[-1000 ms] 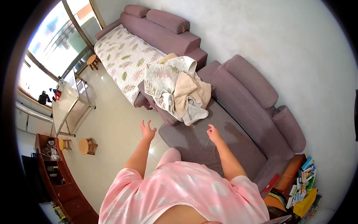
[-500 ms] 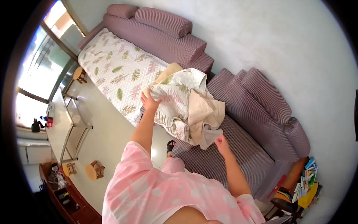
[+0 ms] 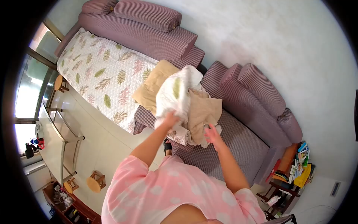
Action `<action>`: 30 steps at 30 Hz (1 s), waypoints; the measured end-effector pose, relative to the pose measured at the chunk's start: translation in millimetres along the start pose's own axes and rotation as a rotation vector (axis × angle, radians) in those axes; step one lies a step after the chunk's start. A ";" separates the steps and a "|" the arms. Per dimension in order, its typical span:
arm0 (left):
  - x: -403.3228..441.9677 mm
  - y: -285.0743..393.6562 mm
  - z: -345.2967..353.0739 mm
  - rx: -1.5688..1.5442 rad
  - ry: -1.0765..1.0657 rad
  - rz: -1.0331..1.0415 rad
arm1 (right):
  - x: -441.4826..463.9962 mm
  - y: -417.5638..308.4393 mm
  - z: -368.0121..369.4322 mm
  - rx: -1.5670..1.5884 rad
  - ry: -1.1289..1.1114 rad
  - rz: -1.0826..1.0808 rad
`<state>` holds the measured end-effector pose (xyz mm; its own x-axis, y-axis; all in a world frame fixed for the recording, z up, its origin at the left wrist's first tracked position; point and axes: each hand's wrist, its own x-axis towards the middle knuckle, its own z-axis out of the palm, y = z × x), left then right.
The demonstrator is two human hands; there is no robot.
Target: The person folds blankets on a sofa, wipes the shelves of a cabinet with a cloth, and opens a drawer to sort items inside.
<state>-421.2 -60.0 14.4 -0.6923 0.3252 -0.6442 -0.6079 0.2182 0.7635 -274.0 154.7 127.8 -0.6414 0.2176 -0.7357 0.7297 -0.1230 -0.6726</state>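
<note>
Handling of a leaf-print bundle (image 3: 173, 89), heaped where the far sofa (image 3: 138, 39) met the near sofa (image 3: 242, 138), was judged from the head view to be the step in hand. Its lower part was overlapped by the left hand (image 3: 171, 118), but whether fabric was gripped could not be told through the blur. The right hand (image 3: 213, 135) was held with fingers apart at the lower edge of the beige cloth (image 3: 203, 106), nothing visibly grasped. A sure hold on both edges seemed called for. Two sofas, one bundle, one tan cloth (image 3: 156, 82), one leaf-print cover (image 3: 100, 78) laid along the far sofa, three wooden stools (image 3: 94, 183) and one table (image 3: 52, 140) were counted; whether the beige cloth was a separate piece could not be told.
</note>
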 end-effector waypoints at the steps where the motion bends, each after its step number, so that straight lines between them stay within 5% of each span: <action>1: -1.0 -26.1 22.2 0.159 -0.038 0.080 | -0.7 -12.7 9.4 0.048 0.040 0.017; 5: -62.6 -14.9 71.1 0.425 -0.611 0.395 | 29.0 -23.1 21.3 0.171 0.079 -0.097; 7: -84.2 3.2 82.7 0.344 -0.896 0.381 | 46.5 -5.4 11.2 0.052 0.104 -0.216; 10: -95.4 8.6 81.8 0.526 -0.811 0.657 | 42.7 17.3 -14.6 -0.252 0.261 -0.303; 13: -97.1 28.1 74.0 0.144 -0.878 0.175 | 20.3 38.6 -49.2 -0.323 0.262 -0.216; 14: -95.9 38.6 67.2 0.055 -0.846 0.162 | 5.1 41.4 -58.4 -0.360 0.305 -0.215; 15: -83.9 33.7 65.3 0.004 -0.721 0.096 | -30.4 23.3 -59.2 -0.393 0.351 -0.214; 17: -46.9 8.0 63.6 0.047 -0.389 0.359 | -61.9 35.1 -77.5 -0.412 0.415 -0.219; 19: -10.9 -8.5 61.4 0.042 -0.263 0.321 | -82.1 72.5 -111.5 -0.391 0.452 -0.237; 21: 21.2 -21.9 65.2 0.493 -0.095 0.363 | -115.6 92.4 -131.3 -0.508 0.556 -0.308; 25: 36.8 -20.5 106.5 0.715 -0.076 0.371 | -172.5 140.8 -177.3 -0.794 0.809 -0.209; 30: 29.9 -55.8 157.6 0.864 -0.430 0.326 | -224.7 207.0 -250.8 -0.512 1.328 -0.196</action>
<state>-346.8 82.6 -40.1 -0.4724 0.7533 -0.4576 0.1919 0.5946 0.7808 80.6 323.2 173.9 -0.2568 0.9508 0.1735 0.8434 0.3081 -0.4402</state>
